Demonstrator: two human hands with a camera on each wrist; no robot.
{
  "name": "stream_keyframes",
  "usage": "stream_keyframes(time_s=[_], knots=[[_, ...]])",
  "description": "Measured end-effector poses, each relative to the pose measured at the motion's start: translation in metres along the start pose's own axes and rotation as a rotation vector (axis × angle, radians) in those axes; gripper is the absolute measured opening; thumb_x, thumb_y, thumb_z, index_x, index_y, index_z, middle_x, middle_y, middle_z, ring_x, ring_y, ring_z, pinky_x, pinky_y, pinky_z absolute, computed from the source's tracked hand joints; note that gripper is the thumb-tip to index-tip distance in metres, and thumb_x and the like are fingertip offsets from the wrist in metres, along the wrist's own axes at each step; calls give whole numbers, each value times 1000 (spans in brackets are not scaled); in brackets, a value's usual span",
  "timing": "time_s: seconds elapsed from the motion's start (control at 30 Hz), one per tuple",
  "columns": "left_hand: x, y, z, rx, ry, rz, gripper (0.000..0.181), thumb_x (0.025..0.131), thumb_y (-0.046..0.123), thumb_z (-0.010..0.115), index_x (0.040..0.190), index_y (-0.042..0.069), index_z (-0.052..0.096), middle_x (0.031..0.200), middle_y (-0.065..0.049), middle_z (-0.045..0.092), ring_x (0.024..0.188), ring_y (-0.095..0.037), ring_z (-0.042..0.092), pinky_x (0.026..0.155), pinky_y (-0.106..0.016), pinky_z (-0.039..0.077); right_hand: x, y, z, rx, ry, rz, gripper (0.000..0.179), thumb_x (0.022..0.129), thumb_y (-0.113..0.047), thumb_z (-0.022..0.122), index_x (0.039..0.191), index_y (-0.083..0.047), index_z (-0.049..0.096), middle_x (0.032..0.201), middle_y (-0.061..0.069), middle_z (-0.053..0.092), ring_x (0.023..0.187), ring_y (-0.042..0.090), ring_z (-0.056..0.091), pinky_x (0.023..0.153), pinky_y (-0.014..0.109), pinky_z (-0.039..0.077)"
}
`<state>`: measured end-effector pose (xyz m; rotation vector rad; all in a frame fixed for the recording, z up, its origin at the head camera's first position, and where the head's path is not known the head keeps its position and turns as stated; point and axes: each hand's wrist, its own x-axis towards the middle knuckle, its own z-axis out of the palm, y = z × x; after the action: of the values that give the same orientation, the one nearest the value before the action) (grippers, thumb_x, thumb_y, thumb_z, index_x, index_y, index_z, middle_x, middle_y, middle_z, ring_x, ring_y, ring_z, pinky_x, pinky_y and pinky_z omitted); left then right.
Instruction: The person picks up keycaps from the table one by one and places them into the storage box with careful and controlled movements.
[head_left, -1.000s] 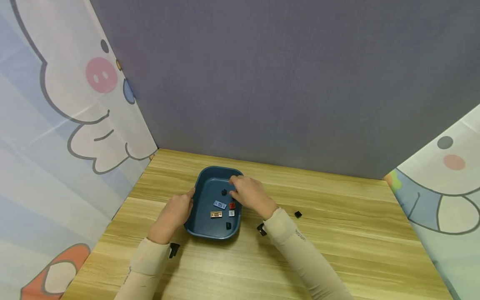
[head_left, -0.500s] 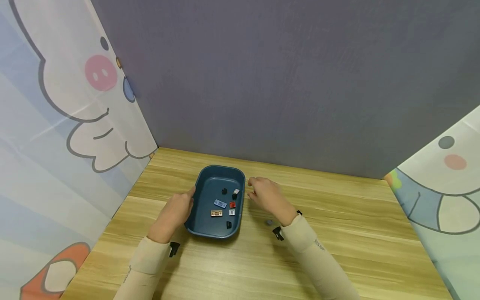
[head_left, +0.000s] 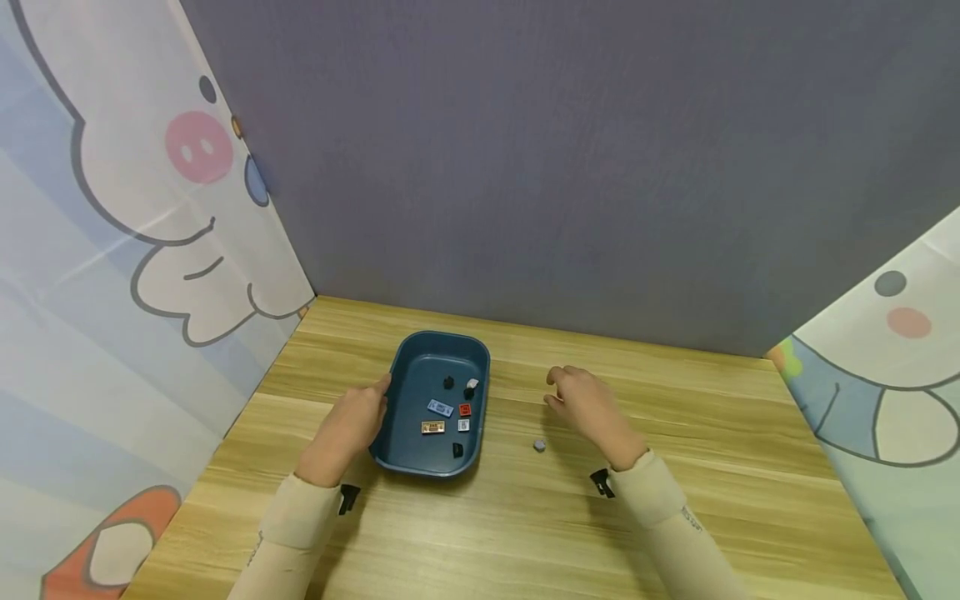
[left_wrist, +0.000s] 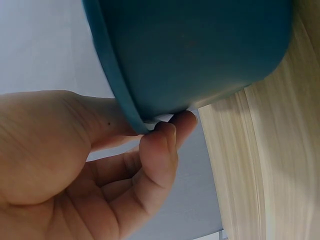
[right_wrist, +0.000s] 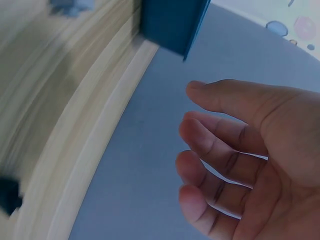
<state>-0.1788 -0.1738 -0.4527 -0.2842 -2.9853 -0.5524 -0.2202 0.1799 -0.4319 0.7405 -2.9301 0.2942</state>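
Note:
A blue plastic tray point(head_left: 439, 476) stands on the wooden table, left of centre in the head view. My left hand point(head_left: 348, 423) pinches its left rim between thumb and fingers, and the left wrist view shows the tray wall point(left_wrist: 200, 50) up close. Inside lie a light-blue tile point(head_left: 440, 408), a tan tile point(head_left: 432, 427), a red square piece point(head_left: 465, 410), a white square piece point(head_left: 463, 425), a small white piece point(head_left: 472, 383) and several black ones. My right hand point(head_left: 594, 410) hovers over the table right of the tray, fingers loosely bent, holding nothing.
A small grey piece point(head_left: 539, 446) lies on the table point(head_left: 480, 542) between the tray and my right hand. A black piece point(right_wrist: 9, 195) shows at the left edge of the right wrist view. Behind the table rises a grey wall point(head_left: 555, 167), with cartoon-print sheets at both sides.
My right hand has left the tray and moved right over the table; a small white piece now shows in the tray where it was. The left hand stays on the rim.

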Motion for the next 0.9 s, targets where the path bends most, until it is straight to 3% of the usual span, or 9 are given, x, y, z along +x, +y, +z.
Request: stream_keyframes(time_s=[0.5,0.9], knots=[[-1,-1,0,11,-12,6,40,96,0,58,135,-11,55,104,-32,67,81,-44,69,67,-51,56,-43,51,8,41,-62,131,26,88,-11,77,108,3,68,81,5,60,64,14,57,53,30,49],[-2,-1,-1,4,-11,12,40,96,-1,58,135,-12,55,105,-32,68,82,-42,69,68,-49,57,-59,67,20,26,-116,185,26,85,-19,81,99,-1,69,83,6,67,71,20,64,59,37,54]])
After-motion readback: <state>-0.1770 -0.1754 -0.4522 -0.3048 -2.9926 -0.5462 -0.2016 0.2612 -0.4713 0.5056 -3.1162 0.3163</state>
